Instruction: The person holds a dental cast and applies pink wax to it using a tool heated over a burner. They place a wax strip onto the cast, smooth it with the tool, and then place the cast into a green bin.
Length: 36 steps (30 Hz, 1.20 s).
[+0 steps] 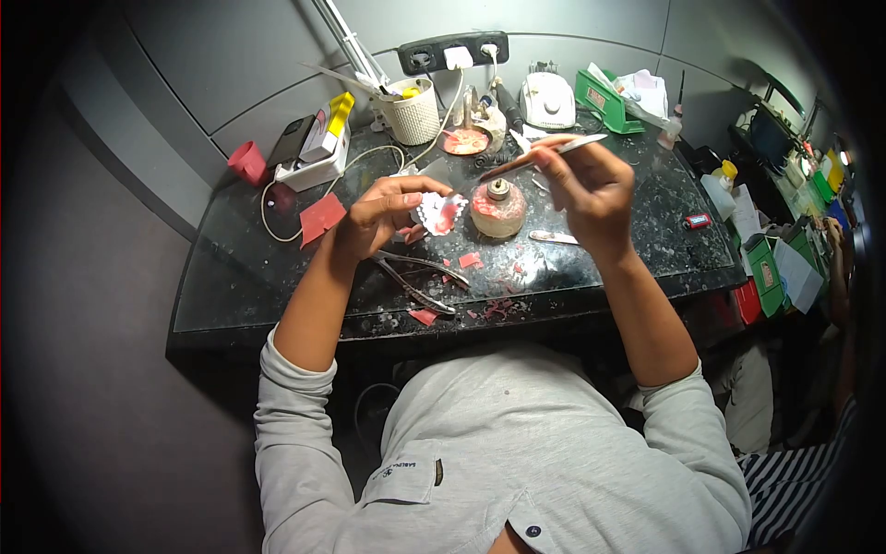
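Note:
My left hand [380,210] holds a small white dental cast with pink wax [440,212] just above the dark marble bench [231,286]. My right hand [591,189] grips a thin metal wax tool [540,155], its tip pointing left over a small round burner [498,207] that stands between my hands. Metal pliers [420,277] lie on the bench under my left wrist, with pink wax scraps [471,260] scattered around them.
A red wax sheet [321,218] and a red cup [247,162] sit at the left. At the back stand a white basket of tools [413,113], a power strip [452,54], a white device [547,100] and a green box [604,100]. Another person sits at the right edge.

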{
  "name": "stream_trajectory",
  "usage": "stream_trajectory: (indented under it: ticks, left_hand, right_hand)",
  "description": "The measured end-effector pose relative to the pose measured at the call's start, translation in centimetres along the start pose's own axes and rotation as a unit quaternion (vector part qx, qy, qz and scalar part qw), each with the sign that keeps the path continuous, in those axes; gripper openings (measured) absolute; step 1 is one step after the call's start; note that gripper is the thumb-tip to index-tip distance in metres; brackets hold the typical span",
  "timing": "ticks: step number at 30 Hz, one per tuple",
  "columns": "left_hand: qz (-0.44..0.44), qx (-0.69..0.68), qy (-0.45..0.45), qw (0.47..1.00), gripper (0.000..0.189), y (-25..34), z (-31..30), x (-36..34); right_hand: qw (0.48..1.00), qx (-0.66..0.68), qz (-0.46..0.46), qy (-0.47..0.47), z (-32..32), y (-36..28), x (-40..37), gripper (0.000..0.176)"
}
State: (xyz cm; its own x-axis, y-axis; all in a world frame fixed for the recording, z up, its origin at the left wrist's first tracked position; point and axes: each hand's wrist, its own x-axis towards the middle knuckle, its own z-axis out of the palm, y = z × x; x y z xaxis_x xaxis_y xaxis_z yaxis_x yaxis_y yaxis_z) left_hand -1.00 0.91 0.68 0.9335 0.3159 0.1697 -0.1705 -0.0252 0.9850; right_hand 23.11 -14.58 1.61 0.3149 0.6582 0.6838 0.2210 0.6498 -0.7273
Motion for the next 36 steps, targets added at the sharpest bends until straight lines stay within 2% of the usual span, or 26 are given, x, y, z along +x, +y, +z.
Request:
stream_trajectory:
  ticks: [1, 4, 5, 7, 11, 14, 16, 22, 24, 28, 32, 34, 36]
  left_hand:
    - [0.002, 0.003, 0.000, 1.000, 0.057, 0.0, -0.1, 0.0]
    - [0.011, -0.002, 0.003, 1.000, 0.056, 0.0, 0.0, -0.1]
    - [0.012, -0.001, 0.003, 1.000, 0.056, 0.0, -0.1, -0.2]
    - [-0.014, 0.032, 0.001, 0.999, 0.071, 0.1, -0.4, -0.2]
    - [-0.019, 0.026, -0.001, 0.999, 0.071, 0.2, -0.4, -0.2]
    - [-0.023, 0.032, 0.008, 0.999, 0.070, 0.3, -0.2, -0.2]
    - [-0.002, 0.003, 0.006, 1.000, 0.053, 0.0, -0.1, -0.1]
    - [-0.007, 0.000, 0.006, 1.000, 0.053, 0.1, -0.1, -0.2]
    - [-0.002, -0.003, 0.002, 1.000, 0.053, 0.2, -0.2, -0.2]
    - [0.005, -0.006, 0.007, 1.000, 0.052, 0.5, 0.1, -0.3]
    - [0.008, -0.003, -0.003, 1.000, 0.051, 0.2, -0.3, -0.1]
    - [-0.013, 0.034, 0.003, 0.999, 0.066, 0.3, -0.3, -0.1]
    - [-0.016, 0.034, 0.007, 0.999, 0.066, 0.2, -0.3, -0.1]
  right_hand:
    - [0.998, -0.010, -0.005, 0.062, 0.2, -0.2, 0.3, 0.011]
    - [0.990, -0.043, -0.020, 0.129, -0.8, 0.4, 1.0, 0.010]
    - [0.991, -0.043, -0.020, 0.129, -1.0, 0.6, 1.0, 0.010]
    - [0.991, -0.025, -0.025, 0.129, -1.1, 0.7, 1.1, 0.011]
    - [0.988, -0.053, -0.031, 0.142, -0.7, 0.7, 1.3, 0.014]
    - [0.987, -0.095, -0.035, 0.125, -0.8, 2.1, 1.6, 0.016]
    - [0.979, -0.174, -0.036, 0.098, -0.9, 2.3, 1.8, 0.016]
    - [0.990, -0.122, -0.008, 0.067, -0.5, 2.0, 1.8, 0.015]
    - [0.992, -0.015, 0.051, 0.117, -0.6, 1.4, 1.8, 0.014]
    - [0.991, 0.010, 0.068, 0.115, -2.5, 0.5, 1.8, 0.016]
    - [0.996, 0.021, 0.037, 0.078, -2.5, 0.5, 1.5, 0.017]
    - [0.998, 0.042, 0.025, 0.051, -1.8, 0.1, 1.0, 0.016]
    - [0.997, 0.073, -0.001, 0.002, -0.7, -0.2, 0.6, 0.016]
